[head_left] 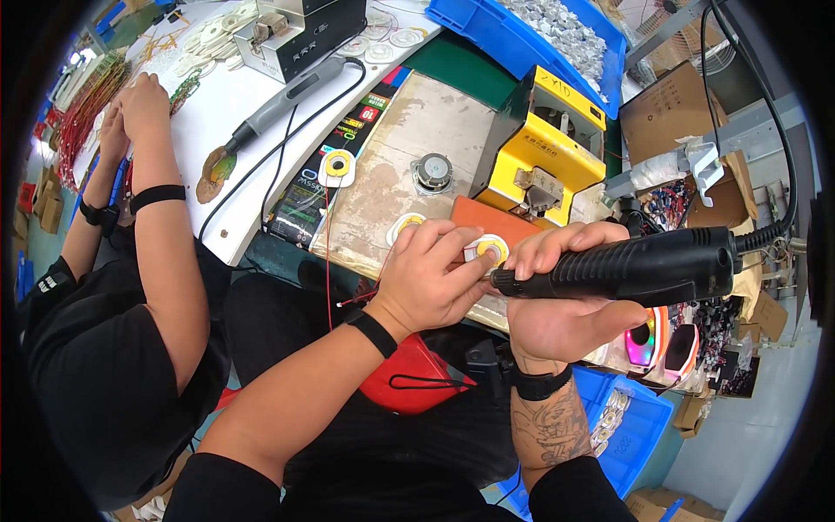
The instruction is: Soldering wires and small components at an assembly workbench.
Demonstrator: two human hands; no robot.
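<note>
My right hand is wrapped round a black electric screwdriver. The tool lies nearly level, its narrow tip pointing left; the bit is hidden behind fingers. With bent fingers, my left hand holds a small white round part with a yellow ring against the edge of an orange pad. The tool's tip is close beside it. Left of that hand lies a similar yellow-ringed part, partly covered. Another yellow-ringed disc has a red wire trailing down. A round speaker rests on the worn board.
Behind the pad stands a yellow screw-feeder-like machine. A blue bin of silvery parts is at the back, another blue bin at lower right. On the left, a co-worker's hands handle wires near a grey handheld tool.
</note>
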